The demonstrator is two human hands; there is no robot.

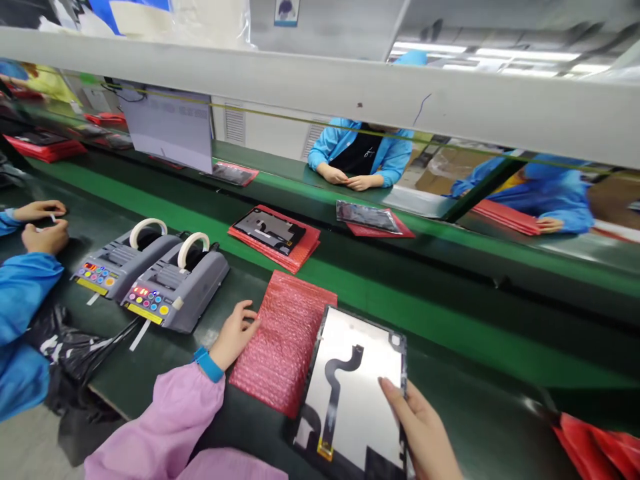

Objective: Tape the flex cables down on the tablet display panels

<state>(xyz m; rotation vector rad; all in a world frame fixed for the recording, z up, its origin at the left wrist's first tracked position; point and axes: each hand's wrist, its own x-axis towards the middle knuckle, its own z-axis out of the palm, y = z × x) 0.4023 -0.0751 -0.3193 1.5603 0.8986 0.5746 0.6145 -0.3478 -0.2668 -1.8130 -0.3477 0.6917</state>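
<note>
My right hand (423,427) grips the right edge of a tablet display panel (370,360), thumb on top. The panel's silvery back faces up, with a dark curved flex cable (333,393) across it. Beneath its left side lies a red bubble-wrap bag (285,333), flat on the dark green bench. My left hand (235,335), in a pink sleeve with a blue wristband (209,364), rests at the bag's left edge. Its fingers are apart and loosely curved, holding nothing.
Two grey tape dispensers (175,287) stand left, beside a co-worker's hands (45,227). Beyond, on the green belt (380,300), another panel (270,228) lies on stacked red bags. More red bags (595,447) sit at right. A white shelf beam (320,87) crosses above.
</note>
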